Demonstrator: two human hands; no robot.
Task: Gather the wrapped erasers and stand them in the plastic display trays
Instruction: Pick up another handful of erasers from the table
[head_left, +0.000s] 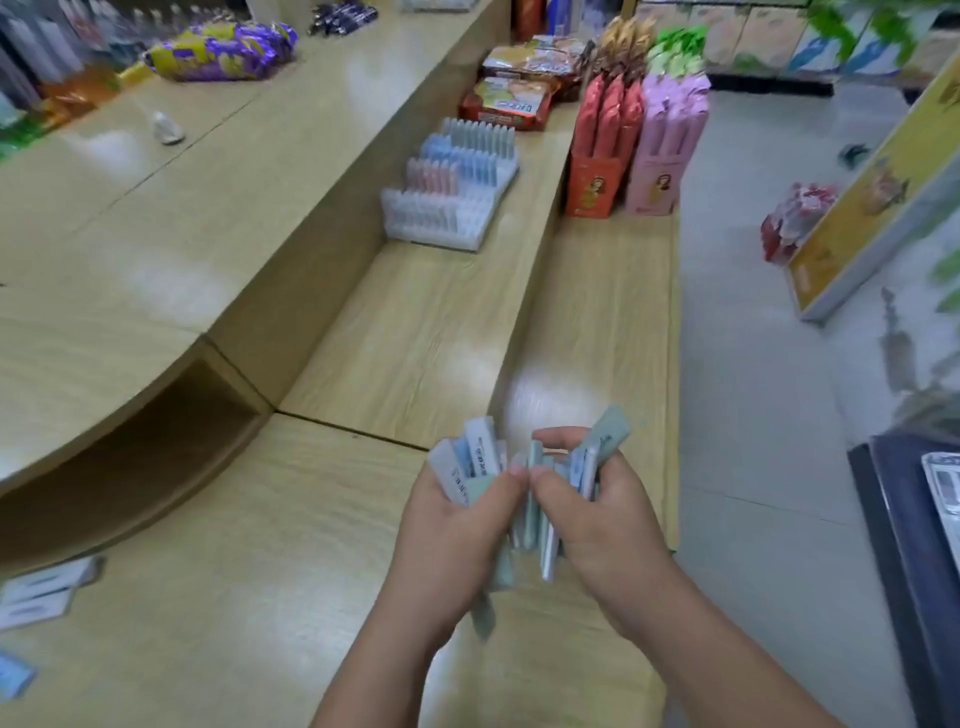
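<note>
Both hands hold a bunch of wrapped erasers above the wooden counter, low in the middle of the view. My left hand grips several white, blue and green ones that fan upward. My right hand grips several more, green and white, its thumb meeting the left thumb. Farther back on the lower shelf stands the clear plastic display tray, with rows of white, pink, blue and grey erasers standing in it. A few more wrapped erasers lie flat at the counter's left edge.
Red and pink boxes of sachets stand right of the tray, snack packs behind it. Purple wrapped goods lie on the upper counter. The counter drops to a tiled floor on the right, where a dark case stands.
</note>
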